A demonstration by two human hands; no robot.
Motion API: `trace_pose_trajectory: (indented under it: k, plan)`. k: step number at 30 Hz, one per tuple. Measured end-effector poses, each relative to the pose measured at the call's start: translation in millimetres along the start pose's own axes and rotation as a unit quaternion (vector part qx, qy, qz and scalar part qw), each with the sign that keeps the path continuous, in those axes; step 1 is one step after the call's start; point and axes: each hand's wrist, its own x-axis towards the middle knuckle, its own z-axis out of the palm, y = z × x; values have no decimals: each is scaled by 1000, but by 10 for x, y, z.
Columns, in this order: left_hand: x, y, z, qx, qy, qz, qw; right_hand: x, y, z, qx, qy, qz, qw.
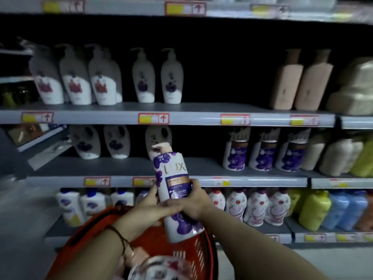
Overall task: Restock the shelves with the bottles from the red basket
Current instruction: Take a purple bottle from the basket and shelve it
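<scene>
A white pump bottle with purple flowers and gold lettering (173, 178) is upright above the red basket (203, 257), in front of the shelves. Both hands grip its lower half: my left hand (149, 207) wraps it from the left, my right hand (194, 203) from the right. The basket hangs at the bottom centre, under my left forearm. Another bottle with a pink floral label (161, 267) lies inside it. Matching purple-flower bottles (262, 152) stand on the middle shelf (201, 168) to the right.
Three shelf levels face me. The upper shelf (201, 110) has white pump bottles at the left, a wide gap in the middle, and beige bottles (298, 81) at the right. The lowest shelf is packed with refill pouches and yellow and blue bottles (331, 209).
</scene>
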Motion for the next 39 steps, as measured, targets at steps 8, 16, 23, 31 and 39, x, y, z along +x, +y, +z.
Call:
trace_pose_trajectory:
  k: [8, 16, 23, 31, 39]
  plan:
    - [966, 54, 502, 26, -120, 45, 991, 463, 331, -688, 59, 109, 59, 991]
    - [1945, 150, 495, 44, -110, 90, 989, 1297, 410, -885, 27, 203, 3, 979]
    - [2735, 26, 413, 69, -109, 112, 985, 2033, 513, -927, -9, 218, -24, 976]
    - [3319, -185, 214, 75, -68, 125, 987, 2559, 513, -871, -10, 229, -1, 973]
    - [3457, -462, 234, 122, -60, 172, 976, 2581, 732, -659, -40, 263, -63, 962]
